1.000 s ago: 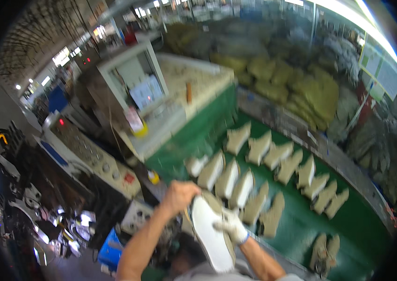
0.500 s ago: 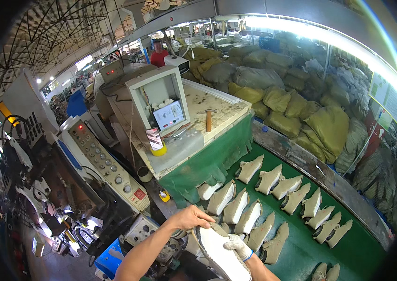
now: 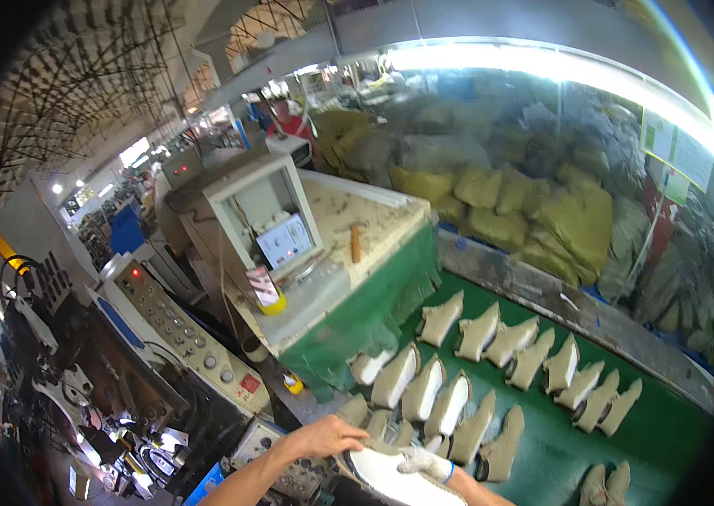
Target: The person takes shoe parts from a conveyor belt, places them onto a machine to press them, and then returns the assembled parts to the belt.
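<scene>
near the belt (image 3: 563, 443), a shoe (image 3: 386, 470) is held at one end by the left hand (image 3: 327, 437), at its side by the right hand (image 3: 427, 461). more shoes (image 3: 448, 403) are laid on the belt

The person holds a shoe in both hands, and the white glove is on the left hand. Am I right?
Not quite: the head view shows the white glove on the right hand, while the left hand is bare. Both hands do hold the shoe.
</scene>
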Demonstrator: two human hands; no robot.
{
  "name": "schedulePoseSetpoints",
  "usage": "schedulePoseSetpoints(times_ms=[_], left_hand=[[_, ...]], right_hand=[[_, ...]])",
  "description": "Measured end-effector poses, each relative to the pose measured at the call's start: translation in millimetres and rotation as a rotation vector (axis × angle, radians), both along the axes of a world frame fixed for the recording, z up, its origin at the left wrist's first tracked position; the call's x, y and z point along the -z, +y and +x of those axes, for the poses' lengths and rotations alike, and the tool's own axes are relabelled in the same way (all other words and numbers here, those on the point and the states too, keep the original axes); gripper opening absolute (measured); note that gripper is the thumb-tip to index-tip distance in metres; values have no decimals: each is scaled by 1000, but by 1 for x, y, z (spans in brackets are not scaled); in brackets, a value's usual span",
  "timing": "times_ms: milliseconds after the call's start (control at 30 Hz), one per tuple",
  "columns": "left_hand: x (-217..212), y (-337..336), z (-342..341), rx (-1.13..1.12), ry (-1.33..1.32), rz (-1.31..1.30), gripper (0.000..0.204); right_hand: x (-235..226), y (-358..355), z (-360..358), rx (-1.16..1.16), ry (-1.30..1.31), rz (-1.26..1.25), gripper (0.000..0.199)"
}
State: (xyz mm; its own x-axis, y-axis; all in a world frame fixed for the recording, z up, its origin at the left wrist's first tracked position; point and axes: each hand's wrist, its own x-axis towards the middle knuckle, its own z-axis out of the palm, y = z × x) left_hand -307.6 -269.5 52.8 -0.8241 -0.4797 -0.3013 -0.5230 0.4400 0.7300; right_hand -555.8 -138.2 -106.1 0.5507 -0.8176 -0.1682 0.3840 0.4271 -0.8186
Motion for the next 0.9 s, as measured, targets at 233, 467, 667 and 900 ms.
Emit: schedulePoseSetpoints(times_ms=[233,467,667,900], left_hand=[[-41,-7,-46,359,-112,-298,25],[-35,21,-37,497,-139,-445,21],[7,39,-26,526,-55,-863,26],[24,41,-21,145,93,-485,10]], right_hand=[[-29,5,-32,13,117,78,77],[-12,-11,-43,-98,84,64,75],[26,1,-42,-155,95,71,73],[-1,7,-40,-260,17,18,75]])
